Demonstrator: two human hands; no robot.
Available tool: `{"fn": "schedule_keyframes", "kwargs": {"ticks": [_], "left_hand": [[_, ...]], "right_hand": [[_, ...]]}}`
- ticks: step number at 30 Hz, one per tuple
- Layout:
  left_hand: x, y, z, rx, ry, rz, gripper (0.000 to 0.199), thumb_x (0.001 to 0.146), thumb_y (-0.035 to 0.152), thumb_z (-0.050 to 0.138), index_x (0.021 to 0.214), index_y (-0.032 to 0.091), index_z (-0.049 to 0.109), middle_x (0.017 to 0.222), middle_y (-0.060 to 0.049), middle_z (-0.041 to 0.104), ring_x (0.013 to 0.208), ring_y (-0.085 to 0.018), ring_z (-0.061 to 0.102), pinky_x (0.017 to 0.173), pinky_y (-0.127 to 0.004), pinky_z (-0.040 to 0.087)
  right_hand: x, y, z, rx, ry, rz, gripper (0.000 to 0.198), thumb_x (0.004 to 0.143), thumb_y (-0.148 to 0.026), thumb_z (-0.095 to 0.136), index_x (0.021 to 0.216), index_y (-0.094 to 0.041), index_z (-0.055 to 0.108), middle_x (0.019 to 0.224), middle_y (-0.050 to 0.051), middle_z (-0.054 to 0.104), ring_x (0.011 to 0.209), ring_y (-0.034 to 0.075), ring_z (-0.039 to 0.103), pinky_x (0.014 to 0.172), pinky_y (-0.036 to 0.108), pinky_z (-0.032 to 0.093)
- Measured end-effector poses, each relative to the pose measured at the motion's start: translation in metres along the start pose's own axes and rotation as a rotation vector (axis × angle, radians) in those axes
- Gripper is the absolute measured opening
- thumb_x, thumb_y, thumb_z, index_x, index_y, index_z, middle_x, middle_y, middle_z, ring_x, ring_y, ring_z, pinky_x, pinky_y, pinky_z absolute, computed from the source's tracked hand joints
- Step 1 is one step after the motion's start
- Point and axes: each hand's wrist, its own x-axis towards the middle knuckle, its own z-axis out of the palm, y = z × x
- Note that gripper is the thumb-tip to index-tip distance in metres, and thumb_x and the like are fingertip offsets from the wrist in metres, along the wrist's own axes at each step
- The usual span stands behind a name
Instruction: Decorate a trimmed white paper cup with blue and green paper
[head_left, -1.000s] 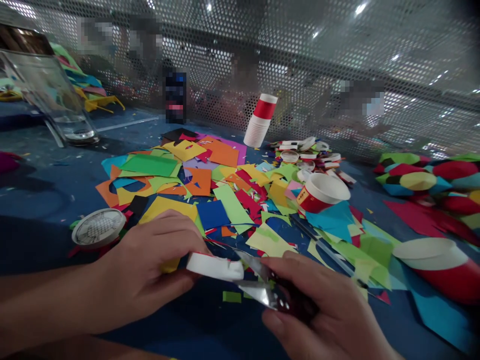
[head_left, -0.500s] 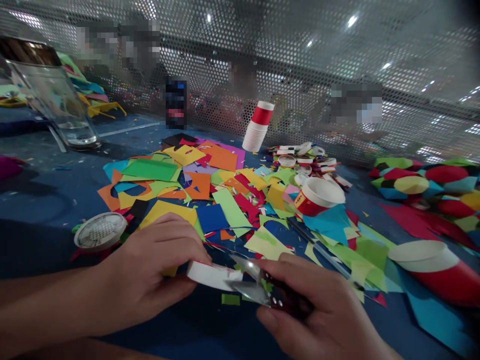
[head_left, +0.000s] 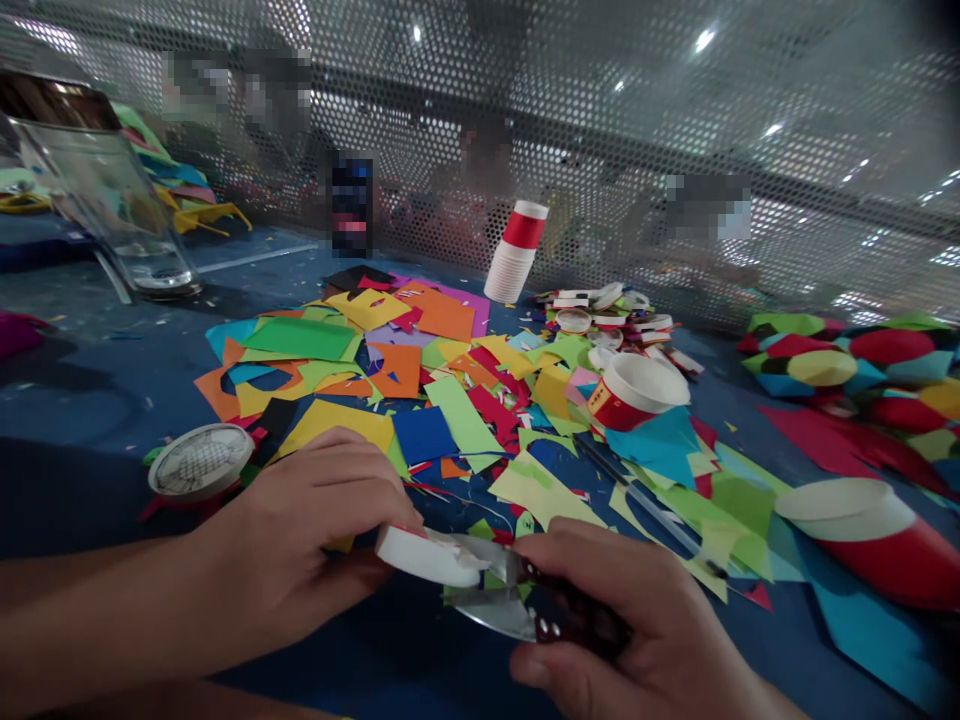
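Observation:
My left hand (head_left: 334,535) is closed on a shallow white paper cup bottom (head_left: 427,556) with a ragged, torn edge on its right side. My right hand (head_left: 622,620) is closed around the dark handle of a pair of scissors (head_left: 570,605). The blades are spread, with the cup bottom's right end at their opening. A cut cup base with a dark net-like drawing (head_left: 201,462) lies left of my left hand. Scraps of coloured paper (head_left: 446,400) are heaped just beyond both hands.
A glass bottle of water (head_left: 127,210) stands at the far left. A stack of paper cups (head_left: 517,250) is at the back, by a perforated metal screen (head_left: 600,140). One cut cup (head_left: 637,392) rests among scraps; another cup (head_left: 870,540) lies at right. A pen (head_left: 649,505) sits between them.
The scissors have shifted slightly down and their blades have opened wider around the cup bottom's right end. My left hand stays nearly still.

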Motion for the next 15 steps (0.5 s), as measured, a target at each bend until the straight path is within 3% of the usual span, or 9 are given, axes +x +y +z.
{"fn": "schedule_keyframes", "kwargs": {"ticks": [6, 15], "left_hand": [[-0.0036, -0.0027, -0.0009, -0.012, -0.015, -0.039, 0.014, 0.099, 0.017, 0.059, 0.107, 0.028, 0.06, 0.096, 0.007, 0.071, 0.091, -0.013, 0.063, 0.085, -0.026, 0.046], [-0.0014, 0.0019, -0.0015, -0.002, -0.006, -0.046, 0.021, 0.095, 0.009, 0.057, 0.103, 0.028, 0.059, 0.094, 0.009, 0.071, 0.088, -0.011, 0.064, 0.084, -0.023, 0.047]], "right_hand": [[-0.0071, -0.003, 0.0031, -0.052, 0.027, -0.007, 0.057, 0.097, -0.074, 0.047, 0.081, -0.025, 0.07, 0.065, 0.001, 0.067, 0.056, 0.014, 0.059, 0.052, 0.024, 0.044], [-0.0082, -0.0005, 0.0011, -0.093, 0.035, -0.029, 0.048, 0.104, -0.062, 0.044, 0.084, -0.026, 0.067, 0.067, 0.001, 0.067, 0.056, 0.015, 0.06, 0.051, 0.024, 0.046]]}}
